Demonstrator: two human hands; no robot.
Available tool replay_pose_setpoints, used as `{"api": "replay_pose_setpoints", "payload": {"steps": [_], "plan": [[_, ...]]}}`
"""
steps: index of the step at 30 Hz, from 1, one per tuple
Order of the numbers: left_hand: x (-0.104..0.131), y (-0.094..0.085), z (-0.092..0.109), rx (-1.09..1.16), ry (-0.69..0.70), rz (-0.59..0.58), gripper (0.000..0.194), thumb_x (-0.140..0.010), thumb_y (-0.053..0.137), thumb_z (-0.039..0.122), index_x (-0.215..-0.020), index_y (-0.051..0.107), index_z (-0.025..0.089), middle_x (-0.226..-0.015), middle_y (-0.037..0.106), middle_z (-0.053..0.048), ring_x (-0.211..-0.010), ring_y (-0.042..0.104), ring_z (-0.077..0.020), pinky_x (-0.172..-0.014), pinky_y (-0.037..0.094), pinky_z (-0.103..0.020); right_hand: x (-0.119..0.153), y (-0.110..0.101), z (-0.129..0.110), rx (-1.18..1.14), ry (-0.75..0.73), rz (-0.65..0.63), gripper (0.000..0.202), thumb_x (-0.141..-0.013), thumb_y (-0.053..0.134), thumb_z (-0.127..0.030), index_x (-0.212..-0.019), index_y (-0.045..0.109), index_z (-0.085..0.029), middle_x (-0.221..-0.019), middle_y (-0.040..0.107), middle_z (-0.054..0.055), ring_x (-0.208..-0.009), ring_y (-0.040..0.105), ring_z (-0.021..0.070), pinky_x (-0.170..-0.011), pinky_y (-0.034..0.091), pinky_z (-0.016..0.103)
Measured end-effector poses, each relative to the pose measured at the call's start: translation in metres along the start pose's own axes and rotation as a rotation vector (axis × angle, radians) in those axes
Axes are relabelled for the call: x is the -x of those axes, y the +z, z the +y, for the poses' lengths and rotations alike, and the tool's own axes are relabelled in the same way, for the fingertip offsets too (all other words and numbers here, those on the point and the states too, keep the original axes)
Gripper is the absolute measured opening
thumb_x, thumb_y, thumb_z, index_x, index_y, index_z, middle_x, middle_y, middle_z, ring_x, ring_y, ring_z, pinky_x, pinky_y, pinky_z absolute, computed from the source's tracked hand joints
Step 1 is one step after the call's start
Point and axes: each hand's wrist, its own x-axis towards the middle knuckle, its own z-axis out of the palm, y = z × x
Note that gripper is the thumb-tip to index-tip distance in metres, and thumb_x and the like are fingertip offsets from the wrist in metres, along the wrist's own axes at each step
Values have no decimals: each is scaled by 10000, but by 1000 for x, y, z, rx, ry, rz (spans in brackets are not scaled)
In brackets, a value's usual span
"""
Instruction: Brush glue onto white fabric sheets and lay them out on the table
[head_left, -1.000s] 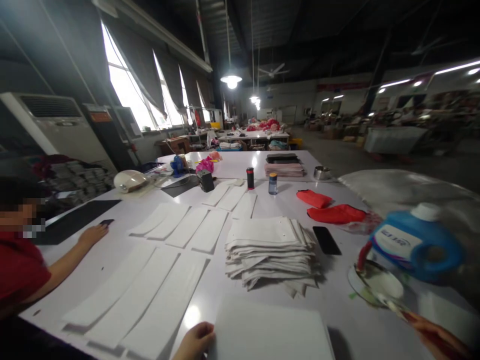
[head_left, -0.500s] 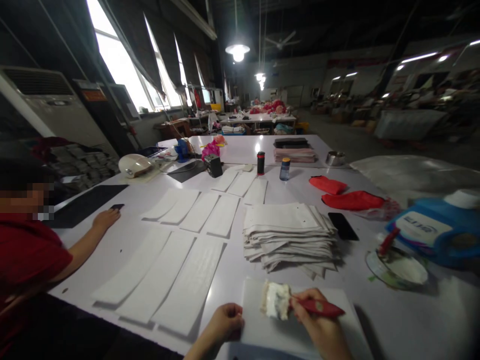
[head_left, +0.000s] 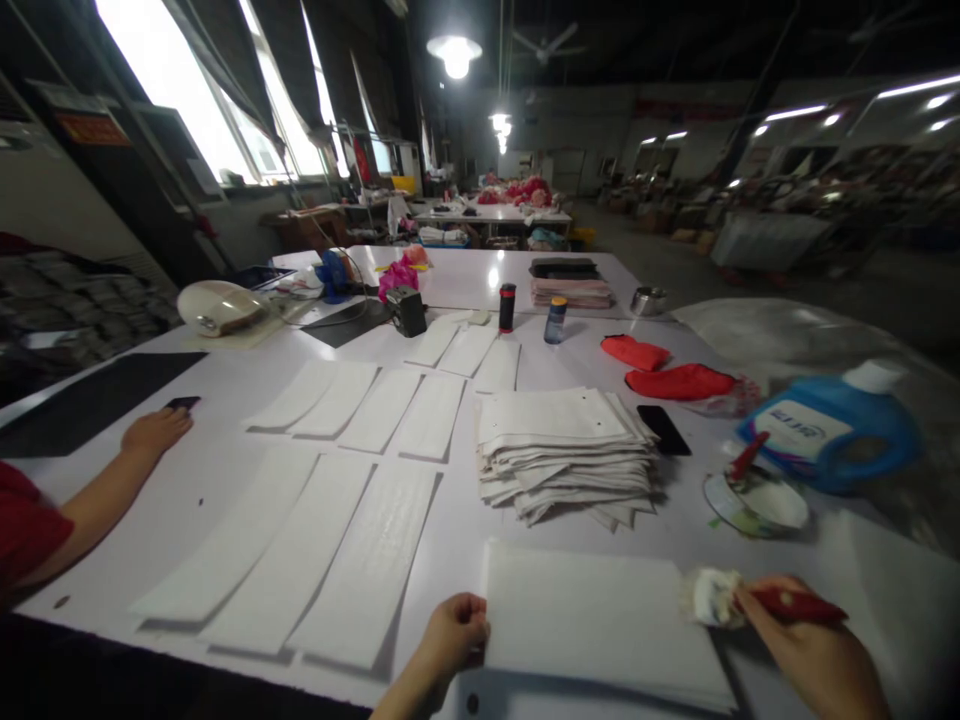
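Note:
My left hand (head_left: 452, 632) presses fingers down on the left edge of a white fabric panel (head_left: 592, 615) lying flat at the table's near edge. My right hand (head_left: 814, 650) grips a red-handled brush (head_left: 780, 603); its white, glue-laden bristles (head_left: 709, 596) rest at the panel's right edge. Just behind the panel stands a stack of white fabric pieces (head_left: 562, 450). To the right sits a shallow glue dish (head_left: 757, 500) with another red-handled tool in it, beside a blue jug (head_left: 832, 425) lying on its side.
Several white strips (head_left: 360, 480) lie in rows on the left of the white table (head_left: 217, 470). A co-worker's hand (head_left: 154, 432) rests at the left by a dark phone. A black phone (head_left: 664, 428), red cloths (head_left: 679, 380), two small bottles and a clear plastic sheet lie farther back.
My right hand has swept the brush from the panel's middle to its right edge. My left hand stays on the left edge. The view has tilted down a little.

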Motion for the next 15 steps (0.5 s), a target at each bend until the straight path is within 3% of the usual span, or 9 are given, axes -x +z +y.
{"api": "replay_pose_setpoints", "payload": {"steps": [2,4,7,9,10,12,15], "plan": [[6,-1,5,-11,2,-35,280,-576,769,270,-704,540,172,-588,531,56,-523,497,-79,-554,430,-245,8,-7,-18,-20,-50,91,353,-776,512,-621,-748,519,-269,-722,591,34,-638,592,271,-613,435,389],[9,-1,9,-40,-5,-46,308,-570,782,298,-731,553,169,-610,553,46,-546,521,-89,-572,436,-250,27,5,-63,-175,-88,99,255,-835,569,-505,-808,524,-255,-743,587,35,-695,585,253,-671,448,355],[10,-1,12,-69,-22,-45,342,-557,795,324,-758,571,163,-609,560,42,-548,529,-94,-584,441,-258,68,48,-141,-572,-148,-197,166,-896,554,-366,-801,522,-234,-751,571,18,-702,577,204,-663,460,290],[10,-1,12,-71,-29,-47,361,-538,808,331,-755,580,155,-590,547,49,-530,514,-87,-585,443,-262,91,77,-173,-684,-132,-342,159,-903,519,-347,-798,522,-228,-754,560,9,-690,567,185,-640,455,275],[10,-2,12,-68,-27,-50,365,-529,814,331,-748,583,153,-582,539,54,-521,505,-83,-584,444,-262,98,87,-177,-681,-124,-381,156,-895,512,-343,-791,520,-226,-750,557,6,-682,563,181,-631,452,274],[10,-4,12,-55,-18,-58,359,-526,817,326,-735,582,153,-582,535,57,-518,499,-79,-585,447,-262,102,91,-162,-607,-97,-412,167,-883,506,-352,-770,509,-229,-712,548,-6,-648,556,178,-604,443,272],[11,-5,10,-31,-7,-60,335,-541,806,307,-736,578,157,-592,537,57,-528,498,-77,-584,450,-256,86,62,-92,-427,-26,-366,243,-877,514,-437,-730,495,-245,-629,528,-29,-575,543,177,-563,437,275]]}}
